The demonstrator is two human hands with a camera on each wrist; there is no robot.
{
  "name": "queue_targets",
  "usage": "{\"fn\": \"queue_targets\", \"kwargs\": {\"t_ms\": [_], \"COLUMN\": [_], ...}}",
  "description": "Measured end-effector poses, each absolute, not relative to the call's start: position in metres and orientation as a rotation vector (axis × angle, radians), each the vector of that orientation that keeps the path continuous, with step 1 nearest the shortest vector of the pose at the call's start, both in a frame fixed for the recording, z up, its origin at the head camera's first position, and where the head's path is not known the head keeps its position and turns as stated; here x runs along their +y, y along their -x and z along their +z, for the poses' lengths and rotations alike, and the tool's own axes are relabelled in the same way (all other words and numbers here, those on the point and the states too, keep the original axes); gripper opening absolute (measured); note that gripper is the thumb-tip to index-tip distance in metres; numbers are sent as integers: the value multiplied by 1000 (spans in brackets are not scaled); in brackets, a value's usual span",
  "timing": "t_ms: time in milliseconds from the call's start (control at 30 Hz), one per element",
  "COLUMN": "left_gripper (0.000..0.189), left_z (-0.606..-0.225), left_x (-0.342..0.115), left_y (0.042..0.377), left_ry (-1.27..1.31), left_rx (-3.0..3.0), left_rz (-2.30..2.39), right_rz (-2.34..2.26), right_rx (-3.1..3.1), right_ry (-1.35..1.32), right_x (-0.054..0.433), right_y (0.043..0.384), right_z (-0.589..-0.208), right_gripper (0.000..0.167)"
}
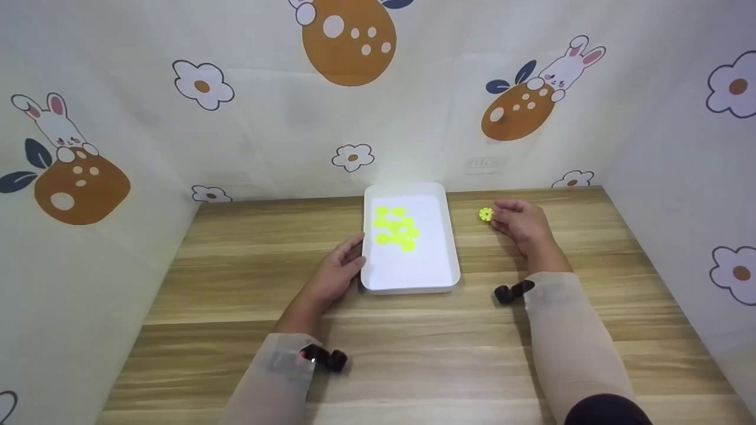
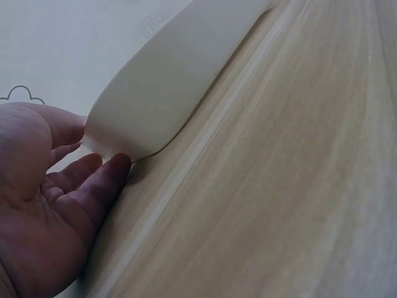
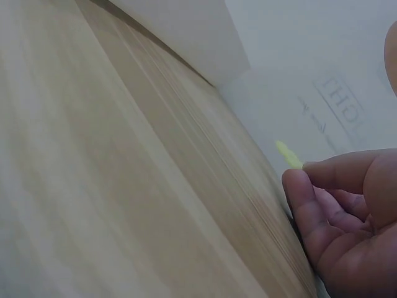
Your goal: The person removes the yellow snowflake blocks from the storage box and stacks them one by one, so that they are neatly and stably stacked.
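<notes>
A small yellow notched disc, shaped like a flower with a dark centre hole (image 1: 485,214), is pinched between the thumb and fingertip of my right hand (image 1: 522,224). The right wrist view shows the yellow disc (image 3: 288,154) nearly edge-on, held by my right hand (image 3: 347,217) just over the table. My left hand (image 1: 336,274) holds the left side of a white tray (image 1: 437,268). In the left wrist view, digits of my left hand (image 2: 49,198) meet the tray's wall (image 2: 155,93) at its rim and lower edge. Several yellow discs (image 1: 396,227) lie overlapping inside the tray.
A wood-grain table (image 1: 236,283) carries the tray near its back edge. Behind and at both sides hangs a pale cloth (image 1: 260,130) printed with rabbits, fruit and flowers. A small black camera sits on the left wrist (image 1: 325,358) and another on the right wrist (image 1: 514,291).
</notes>
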State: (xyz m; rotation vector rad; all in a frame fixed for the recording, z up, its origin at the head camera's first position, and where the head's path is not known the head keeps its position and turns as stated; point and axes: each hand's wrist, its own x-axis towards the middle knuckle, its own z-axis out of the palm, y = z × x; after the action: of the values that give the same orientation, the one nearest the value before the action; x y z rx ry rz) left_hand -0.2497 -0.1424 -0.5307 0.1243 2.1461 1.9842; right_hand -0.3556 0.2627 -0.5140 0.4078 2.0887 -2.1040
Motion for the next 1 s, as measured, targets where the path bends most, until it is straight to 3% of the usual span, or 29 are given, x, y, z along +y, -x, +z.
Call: {"fn": "queue_targets", "kwargs": {"t_ms": [1000], "left_gripper": [54], "left_z": [-530], "left_x": [-143], "left_y": [252], "left_ry": [-74], "left_rx": [2135], "left_rz": [1938], "right_rz": [-1942], "right_rx": [2281], "right_ry": [-570], "right_x": [266], "right_y": [353], "right_z": [-507], "right_gripper": [49]}}
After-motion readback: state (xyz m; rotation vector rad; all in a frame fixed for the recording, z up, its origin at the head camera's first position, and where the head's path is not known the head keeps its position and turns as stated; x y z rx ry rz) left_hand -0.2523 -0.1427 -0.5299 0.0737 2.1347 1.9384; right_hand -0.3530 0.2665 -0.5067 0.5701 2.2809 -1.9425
